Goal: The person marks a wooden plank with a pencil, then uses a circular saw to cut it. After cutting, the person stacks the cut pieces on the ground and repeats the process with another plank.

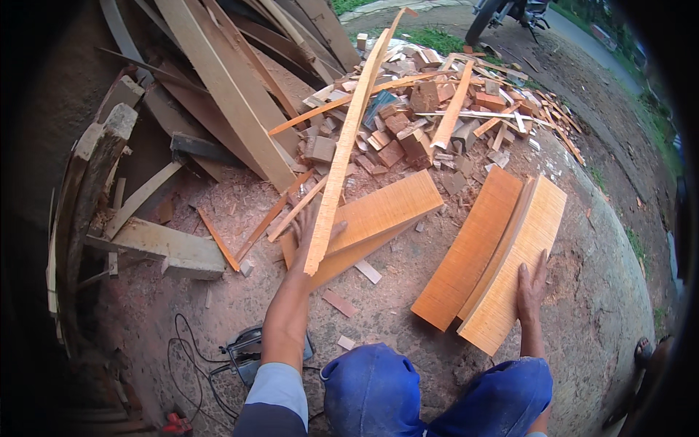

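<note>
My left hand (300, 227) is at the left end of a thick orange wooden block (386, 211). A long, narrow wood strip (346, 149) with a ragged lower end crosses over this hand and wrist, hiding part of the fingers. The fingers that show are spread. To the right, my right hand (534, 280) lies with stretched fingers against the right side of a curved wooden piece (513, 273). Touching that piece on its left is a second curved piece (473, 247); both slant away from me.
A heap of wood offcuts (408, 138) lies ahead. Long planks (233, 102) lean at the upper left, near rough timbers (167, 244). A corded power tool (247, 353) sits beside my left forearm. Part of a motorcycle (502, 16) stands at the far right.
</note>
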`<action>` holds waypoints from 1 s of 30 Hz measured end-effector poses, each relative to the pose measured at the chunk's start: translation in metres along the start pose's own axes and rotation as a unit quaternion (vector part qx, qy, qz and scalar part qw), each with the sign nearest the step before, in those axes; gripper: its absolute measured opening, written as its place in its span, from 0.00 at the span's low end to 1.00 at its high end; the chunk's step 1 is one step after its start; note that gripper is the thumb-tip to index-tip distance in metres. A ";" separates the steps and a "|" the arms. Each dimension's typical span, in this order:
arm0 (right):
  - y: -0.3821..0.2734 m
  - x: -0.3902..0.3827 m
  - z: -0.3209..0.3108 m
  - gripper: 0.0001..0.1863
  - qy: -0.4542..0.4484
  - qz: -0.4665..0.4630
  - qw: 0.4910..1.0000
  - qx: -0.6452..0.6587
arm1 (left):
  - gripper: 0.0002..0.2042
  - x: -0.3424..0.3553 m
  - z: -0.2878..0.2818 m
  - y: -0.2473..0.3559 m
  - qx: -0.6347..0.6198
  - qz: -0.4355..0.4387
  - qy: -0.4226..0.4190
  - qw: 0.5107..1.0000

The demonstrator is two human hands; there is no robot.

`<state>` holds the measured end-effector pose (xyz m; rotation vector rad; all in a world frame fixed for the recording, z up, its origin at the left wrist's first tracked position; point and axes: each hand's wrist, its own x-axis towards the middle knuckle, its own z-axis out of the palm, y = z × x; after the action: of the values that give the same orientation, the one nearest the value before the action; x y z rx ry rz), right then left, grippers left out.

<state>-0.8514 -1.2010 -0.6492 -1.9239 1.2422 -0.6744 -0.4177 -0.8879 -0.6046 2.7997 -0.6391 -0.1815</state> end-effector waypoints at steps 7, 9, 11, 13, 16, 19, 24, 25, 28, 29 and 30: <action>0.007 0.001 0.001 0.38 -0.016 -0.001 0.999 0.034 | 0.57 -0.003 -0.018 -0.001 -0.055 0.052 -0.149 0.986; 0.008 0.002 -0.001 0.37 -0.026 -0.010 0.998 0.051 | 0.47 -0.007 -0.005 -0.007 -0.038 0.072 -0.122 0.989; 0.010 0.004 -0.001 0.37 -0.030 -0.005 0.999 0.036 | 0.45 -0.001 0.006 -0.013 -0.066 0.068 -0.161 0.982; 0.015 0.005 -0.001 0.37 -0.031 -0.001 0.999 0.025 | 0.42 -0.004 0.015 -0.017 -0.146 0.052 -0.200 0.967; 0.023 0.008 0.001 0.38 -0.023 -0.022 0.999 0.018 | 0.46 -0.013 0.011 -0.013 -0.156 0.086 -0.135 0.975; 0.030 0.008 -0.003 0.38 -0.010 -0.042 0.996 -0.077 | 0.48 -0.013 -0.005 -0.003 -0.188 0.026 -0.236 0.953; 0.017 0.007 -0.005 0.39 -0.027 -0.029 0.999 0.025 | 0.52 -0.014 -0.005 0.012 -0.021 0.076 -0.229 0.970; 0.013 0.005 -0.004 0.39 -0.032 -0.015 0.999 0.009 | 0.53 -0.021 -0.001 0.013 -0.004 0.081 -0.216 0.973; 0.001 0.002 -0.001 0.41 -0.008 -0.022 0.999 0.023 | 0.48 -0.057 0.022 0.025 -0.008 0.199 -0.165 0.966; -0.001 0.002 0.000 0.41 0.002 -0.019 1.000 -0.004 | 0.45 -0.070 0.027 0.028 0.011 0.238 -0.150 0.959; -0.002 0.001 -0.002 0.41 0.002 -0.007 0.999 -0.040 | 0.43 -0.077 0.032 0.037 0.007 0.204 -0.192 0.960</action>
<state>-0.8518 -1.2020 -0.6466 -1.9996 1.2770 -0.6442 -0.5076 -0.8933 -0.6201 2.5869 -1.2905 -0.6453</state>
